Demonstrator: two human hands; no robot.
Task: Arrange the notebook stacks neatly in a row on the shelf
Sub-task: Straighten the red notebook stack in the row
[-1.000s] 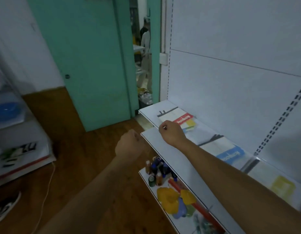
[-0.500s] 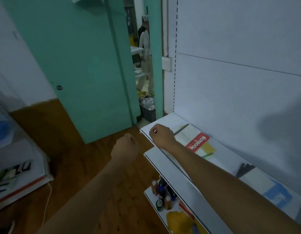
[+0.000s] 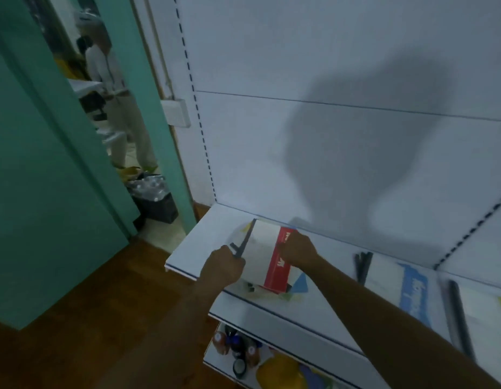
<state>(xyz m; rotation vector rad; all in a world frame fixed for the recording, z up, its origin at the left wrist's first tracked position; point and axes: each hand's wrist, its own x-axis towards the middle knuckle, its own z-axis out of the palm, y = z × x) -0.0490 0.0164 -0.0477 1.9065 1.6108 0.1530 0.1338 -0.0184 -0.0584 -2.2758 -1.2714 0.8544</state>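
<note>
Head view: both hands [image 3: 260, 262] now grip the red-banded notebook stack [image 3: 267, 259].

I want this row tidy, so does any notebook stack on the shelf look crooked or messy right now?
Yes. The red-banded notebook stack, gripped by the left hand and right hand at the shelf's left end, is skewed, with lower notebooks fanning out beneath it. The blue-banded stack to its right looks squarer.

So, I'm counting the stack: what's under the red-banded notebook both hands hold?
Under the red-banded notebook, blue and yellow cover corners poke out on the shelf. How many lie beneath is hidden.
</note>
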